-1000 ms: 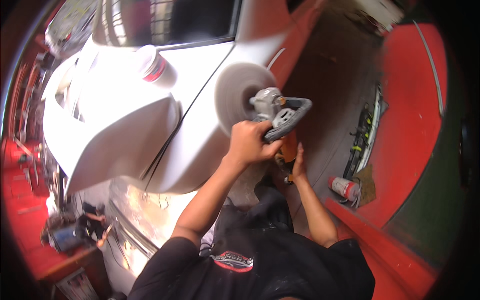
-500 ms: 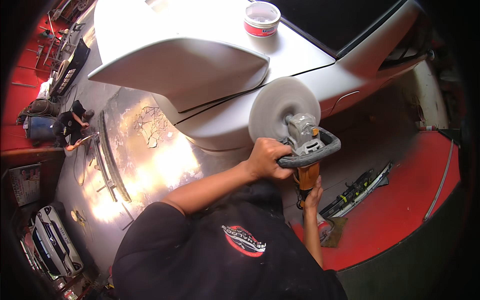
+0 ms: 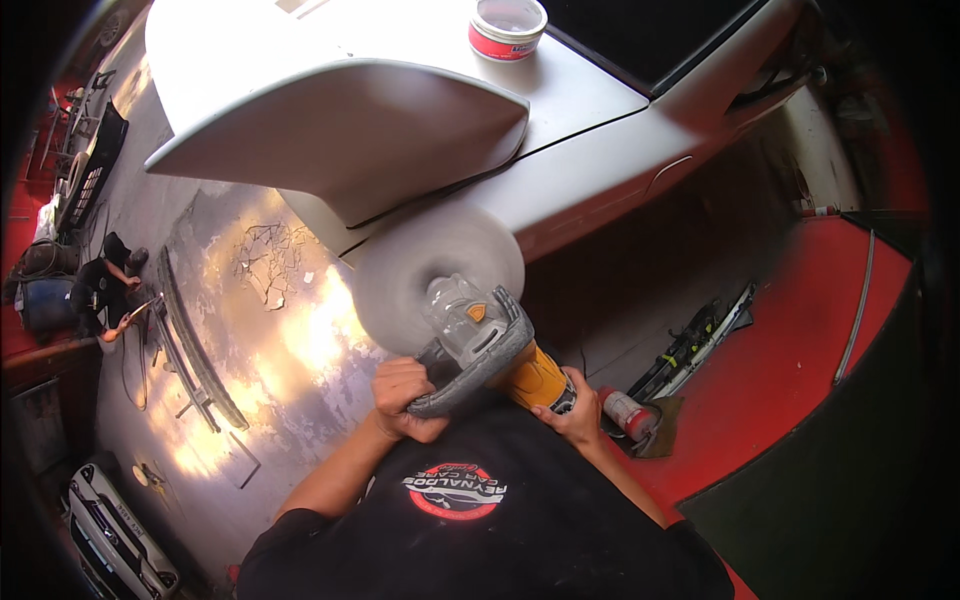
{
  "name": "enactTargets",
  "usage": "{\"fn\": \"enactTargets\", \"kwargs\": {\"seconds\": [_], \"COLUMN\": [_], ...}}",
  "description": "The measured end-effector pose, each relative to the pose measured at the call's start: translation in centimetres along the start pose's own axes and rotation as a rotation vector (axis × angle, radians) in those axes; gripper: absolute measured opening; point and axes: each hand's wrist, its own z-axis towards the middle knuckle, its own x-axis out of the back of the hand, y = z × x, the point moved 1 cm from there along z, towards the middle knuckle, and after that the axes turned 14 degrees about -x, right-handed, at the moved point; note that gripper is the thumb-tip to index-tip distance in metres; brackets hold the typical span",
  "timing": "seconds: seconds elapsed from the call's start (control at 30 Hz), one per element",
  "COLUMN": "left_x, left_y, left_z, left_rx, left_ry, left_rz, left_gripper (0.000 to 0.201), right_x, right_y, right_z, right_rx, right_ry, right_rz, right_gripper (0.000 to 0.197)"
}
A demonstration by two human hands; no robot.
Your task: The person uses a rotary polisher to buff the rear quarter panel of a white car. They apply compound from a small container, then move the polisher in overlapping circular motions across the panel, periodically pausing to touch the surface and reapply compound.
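Observation:
A rotary polisher [image 3: 535, 378] with a grey head, a yellow body and a black loop handle is in both my hands. My left hand [image 3: 402, 398] wraps round the left side of the loop handle. At the rear of the yellow body, my right hand [image 3: 577, 412] has its fingers closed round the grip. The round pale pad [image 3: 395, 285] is smeared by motion. It overlaps the rear corner of a pale car [image 3: 580, 185], below the rear spoiler [image 3: 350, 135]; whether it touches the paint I cannot tell.
A white tub with a red band [image 3: 507, 32] stands on the car. To the right, a red-and-white canister [image 3: 630, 415] is beside long car parts [image 3: 695, 345]. Far left, another person [image 3: 108, 290] crouches near a long curved strip [image 3: 190, 330]. A detached bumper [image 3: 115, 530] lies lower left.
The polisher has moved left and nearer to me, from the car's side to its rear corner. Both hands moved with it and kept their grip. The whole view has shifted slightly.

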Motion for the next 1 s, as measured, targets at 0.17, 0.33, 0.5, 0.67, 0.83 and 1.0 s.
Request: {"fn": "enactTargets", "kwargs": {"seconds": [0.17, 0.33, 0.5, 0.67, 0.83, 1.0], "left_x": [0.8, -1.3, -6.3, -12.8, -19.4, -25.9], "left_y": [1.3, 0.7, -0.9, -4.1, -7.4, -11.0], "left_z": [0.5, 3.1, 6.8, 11.7, 16.7, 20.7], "left_rx": [-0.021, -0.035, -0.017, -0.023, 0.0, 0.011], "left_ry": [-0.152, -0.261, -0.269, -0.323, -0.391, -0.396], "left_rz": [0.054, 0.13, 0.144, 0.135, 0.101, 0.087], "left_gripper": [0.025, 0.029, 0.029, 0.032, 0.035, 0.043], "right_x": [1.5, 3.6, 7.9, 12.5, 17.3, 22.2], "right_y": [-1.6, -0.7, -0.2, 2.0, 4.5, 5.6], "right_z": [-0.2, 0.9, 4.2, 9.6, 14.2, 18.8], "right_rx": [-0.066, -0.09, -0.107, -0.104, -0.075, -0.067], "right_ry": [-0.107, -0.064, -0.096, -0.064, -0.006, 0.012], "right_rz": [-0.068, -0.075, 0.006, 0.054, 0.183, 0.318], "right_gripper": [0.085, 0.084, 0.09, 0.091, 0.085, 0.074]}}
